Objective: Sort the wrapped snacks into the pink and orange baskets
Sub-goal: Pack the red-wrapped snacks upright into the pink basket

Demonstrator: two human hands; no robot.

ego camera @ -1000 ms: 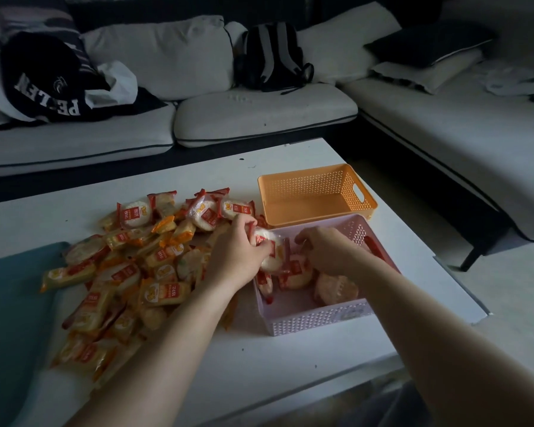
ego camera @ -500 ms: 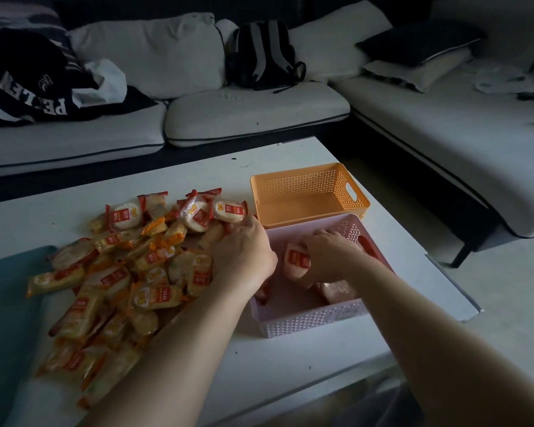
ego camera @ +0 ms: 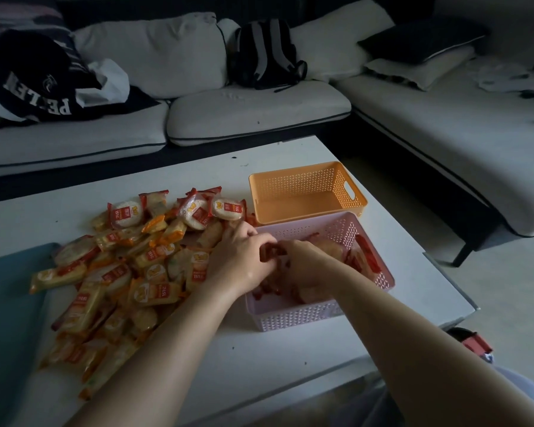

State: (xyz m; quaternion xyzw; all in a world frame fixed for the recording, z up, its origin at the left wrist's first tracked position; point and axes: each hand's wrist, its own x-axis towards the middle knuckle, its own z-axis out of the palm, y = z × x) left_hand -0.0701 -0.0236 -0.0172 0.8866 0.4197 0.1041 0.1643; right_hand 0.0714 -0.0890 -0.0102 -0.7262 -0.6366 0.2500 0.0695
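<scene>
A big pile of wrapped snacks [ego camera: 130, 266] in yellow and red wrappers lies on the white table, left of the baskets. The pink basket [ego camera: 290, 317] stands near the table's front right, with several red-wrapped snacks [ego camera: 364, 257] inside. Behind it, touching it, is the orange basket [ego camera: 305, 192]. My left hand [ego camera: 241, 263] reaches over the pink basket's left rim, its fingers curled on a red-wrapped snack. My right hand [ego camera: 309, 266] is inside the pink basket, fingers curled down on a snack there. The two hands meet at the red wrapper and hide much of the basket's floor.
A teal mat [ego camera: 7, 303] covers the table's left end. A white L-shaped sofa [ego camera: 259, 112] runs behind and to the right, carrying a dark backpack [ego camera: 265, 53], cushions and dark clothing [ego camera: 34, 84]. The table's right edge lies close to the baskets.
My left hand carried a round red-wrapped snack from the pile's edge into the pink basket. My right hand stayed inside the basket and shifted toward the left hand.
</scene>
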